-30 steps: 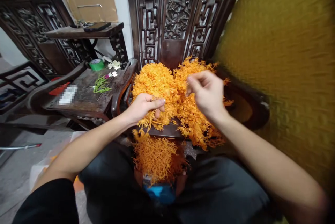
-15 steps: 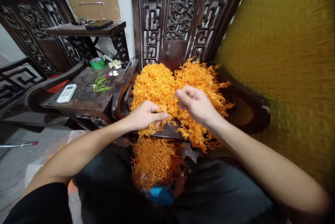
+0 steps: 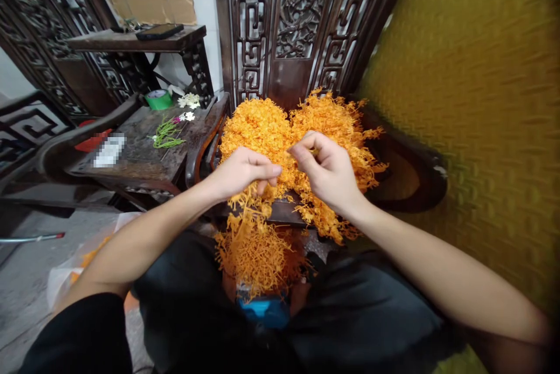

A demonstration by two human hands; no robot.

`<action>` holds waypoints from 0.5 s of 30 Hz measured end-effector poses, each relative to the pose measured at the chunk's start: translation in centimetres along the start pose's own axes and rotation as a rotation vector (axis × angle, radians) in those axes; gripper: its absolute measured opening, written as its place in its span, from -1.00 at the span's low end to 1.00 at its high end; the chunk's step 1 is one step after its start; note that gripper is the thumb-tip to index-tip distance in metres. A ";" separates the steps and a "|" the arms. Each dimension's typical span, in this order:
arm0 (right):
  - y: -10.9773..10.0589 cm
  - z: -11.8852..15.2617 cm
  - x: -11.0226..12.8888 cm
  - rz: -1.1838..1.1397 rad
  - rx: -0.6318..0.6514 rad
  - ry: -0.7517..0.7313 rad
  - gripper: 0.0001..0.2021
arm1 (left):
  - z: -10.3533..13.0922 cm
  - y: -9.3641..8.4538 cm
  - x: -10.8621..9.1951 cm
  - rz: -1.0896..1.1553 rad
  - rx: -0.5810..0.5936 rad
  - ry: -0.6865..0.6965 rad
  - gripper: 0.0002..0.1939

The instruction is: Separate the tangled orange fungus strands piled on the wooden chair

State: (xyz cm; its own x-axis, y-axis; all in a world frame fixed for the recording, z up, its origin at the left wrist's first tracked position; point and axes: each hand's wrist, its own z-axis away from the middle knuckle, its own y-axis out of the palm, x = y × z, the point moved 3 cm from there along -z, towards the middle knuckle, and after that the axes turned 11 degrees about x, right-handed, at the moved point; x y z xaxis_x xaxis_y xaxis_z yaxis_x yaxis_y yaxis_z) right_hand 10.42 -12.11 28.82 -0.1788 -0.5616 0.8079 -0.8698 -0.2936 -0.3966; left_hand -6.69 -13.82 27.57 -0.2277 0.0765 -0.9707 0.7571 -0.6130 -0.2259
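Observation:
Two heaps of curly orange strands, a left heap [image 3: 258, 126] and a right heap [image 3: 332, 117], lie on a dark wooden chair. My left hand [image 3: 245, 172] is closed in front of the left heap, with orange strands hanging below its fingers. Thumb and forefinger of my right hand [image 3: 326, 170] are pinched together before the right heap; what they hold, if anything, is too small to name. A gap separates the two hands. Lower down, between my knees, sits another orange bunch [image 3: 258, 257] above a blue object [image 3: 265, 311].
On the left, a wooden side table [image 3: 149, 158] bears green tape [image 3: 158, 100], green stems [image 3: 167, 133], white flowers [image 3: 189, 101] and a blurred white object [image 3: 109, 150]. A phone [image 3: 160, 31] lies on the upper shelf. A yellow textured surface [image 3: 472, 100] rises at right.
My left hand has risen slightly, and more orange strands now hang beneath it. My right hand has turned a little, its pinch still near the heaps. The view has shifted slightly.

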 end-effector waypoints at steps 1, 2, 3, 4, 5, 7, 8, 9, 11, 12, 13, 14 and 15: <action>-0.7 -0.3 -0.3 -0.031 -0.088 0.004 -0.70 | -0.2 -0.2 0.0 0.032 -0.019 0.000 -0.66; -1.4 -0.7 -0.5 -0.060 -0.167 -0.001 -0.69 | -0.4 -0.4 0.3 0.061 -0.024 -0.015 -0.67; -2.2 -1.0 -0.8 -0.082 -0.241 -0.011 -0.66 | -0.6 -0.6 0.6 0.085 -0.031 -0.035 -0.68; -3.0 -1.2 -0.9 -0.092 -0.312 -0.023 -0.65 | -0.8 -0.8 1.1 0.109 -0.051 -0.046 -0.68; -3.7 -1.2 -0.9 -0.087 -0.354 -0.032 -0.65 | -1.0 -1.1 1.5 0.144 -0.093 -0.049 -0.69; -3.9 -1.1 -0.8 -0.030 -0.254 -0.021 -0.70 | -1.3 -1.9 2.5 0.275 -0.214 -0.043 -0.72; -3.4 -0.9 -0.6 0.023 -0.130 -0.016 -0.74 | -1.4 -2.3 2.9 0.360 -0.266 -0.042 -0.74; -2.7 -0.5 -0.4 0.090 0.008 -0.028 -0.76 | -1.5 -2.5 3.3 0.448 -0.303 -0.045 -0.74; -0.8 0.3 0.0 0.251 0.229 -0.083 -0.72 | -1.7 -2.8 3.7 0.584 -0.344 -0.047 -0.74; 0.1 0.6 0.1 0.338 0.277 -0.109 -0.68 | -1.8 -2.8 3.8 0.619 -0.363 -0.035 -0.74; 0.8 0.8 0.1 0.426 0.292 -0.124 -0.63 | -1.8 -2.8 3.8 0.643 -0.383 -0.016 -0.74; 1.3 0.9 -0.1 0.509 0.288 -0.125 -0.58 | -1.9 -2.6 3.7 0.664 -0.399 0.004 -0.74; 1.7 0.9 -0.3 0.585 0.279 -0.120 -0.51 | -2.0 -2.4 3.5 0.687 -0.400 0.020 -0.74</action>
State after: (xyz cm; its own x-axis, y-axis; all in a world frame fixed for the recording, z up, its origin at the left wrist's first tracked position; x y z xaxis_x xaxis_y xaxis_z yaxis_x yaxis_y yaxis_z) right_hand 9.36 -13.16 27.52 -0.5192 -0.7669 0.3773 -0.4905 -0.0942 -0.8664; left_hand -8.06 -10.53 24.50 0.3782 -0.2002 -0.9038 0.8874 -0.1995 0.4156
